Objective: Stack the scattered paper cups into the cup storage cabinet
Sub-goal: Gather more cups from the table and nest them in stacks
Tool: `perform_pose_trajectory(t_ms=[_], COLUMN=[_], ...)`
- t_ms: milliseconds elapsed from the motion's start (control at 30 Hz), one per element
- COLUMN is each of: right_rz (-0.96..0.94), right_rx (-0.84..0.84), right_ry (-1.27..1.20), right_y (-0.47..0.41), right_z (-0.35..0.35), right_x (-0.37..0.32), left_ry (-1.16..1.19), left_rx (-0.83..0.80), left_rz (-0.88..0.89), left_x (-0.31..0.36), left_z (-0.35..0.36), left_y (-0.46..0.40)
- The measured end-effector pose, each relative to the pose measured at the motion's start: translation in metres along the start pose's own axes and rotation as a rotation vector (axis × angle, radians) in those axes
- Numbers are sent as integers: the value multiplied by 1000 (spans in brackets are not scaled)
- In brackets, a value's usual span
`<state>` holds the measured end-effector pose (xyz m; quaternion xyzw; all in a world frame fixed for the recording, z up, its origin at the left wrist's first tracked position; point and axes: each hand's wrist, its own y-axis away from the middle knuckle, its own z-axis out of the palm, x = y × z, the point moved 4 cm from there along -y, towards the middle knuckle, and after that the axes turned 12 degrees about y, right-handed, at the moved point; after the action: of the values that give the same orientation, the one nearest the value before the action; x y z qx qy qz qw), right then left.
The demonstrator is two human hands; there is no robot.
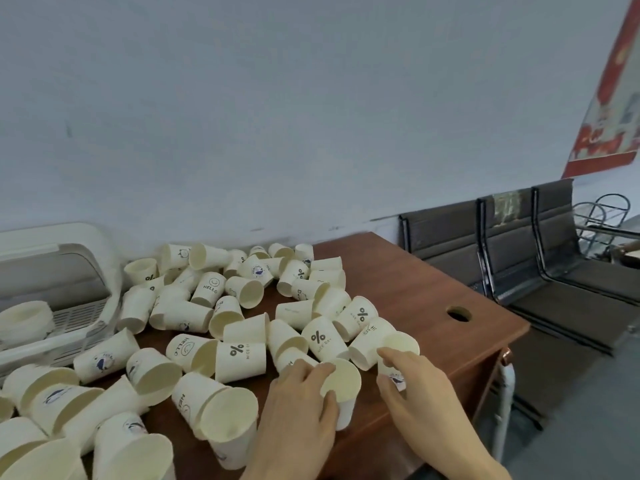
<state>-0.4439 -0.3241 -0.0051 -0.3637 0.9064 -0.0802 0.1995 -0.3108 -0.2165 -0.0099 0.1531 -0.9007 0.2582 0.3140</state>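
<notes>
Both hands are down at the near right corner of the brown desk [433, 292], at the edge of a heap of paper cups [242, 306] that sprawls from that corner all the way back to the white cup cabinet [52, 251] standing open at the desk's far left. The left hand [298, 407] has its fingers and thumb curled round an upright cup [341, 386], and the right hand [412, 386] pinches a second cup [398, 348] just beside it, thumb at one side and a finger at the rim. Most of the pile lies on its side or upside down, loose and unsorted, while a short stack [24, 322] already sits inside the cabinet on its slatted tray. So this looks like the gathering step, with nearly all the work still ahead. Next, I would expect one cup to be slipped inside the other, mouths facing the same way, and more added before the bundle is carried across the heap to the cabinet. The walls are thin paper, so a hard squeeze could crumple a rim.
</notes>
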Motion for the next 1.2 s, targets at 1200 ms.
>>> perform_pose_trajectory(t_ms=[1200], right_rz=[213], right_rx=[-411], right_ry=[365], right_y=[-157], right_z=[47], right_x=[51], left_ry=[-506], left_rx=[-195], left_rz=[-242], left_x=[-82], left_z=[59], left_y=[-145])
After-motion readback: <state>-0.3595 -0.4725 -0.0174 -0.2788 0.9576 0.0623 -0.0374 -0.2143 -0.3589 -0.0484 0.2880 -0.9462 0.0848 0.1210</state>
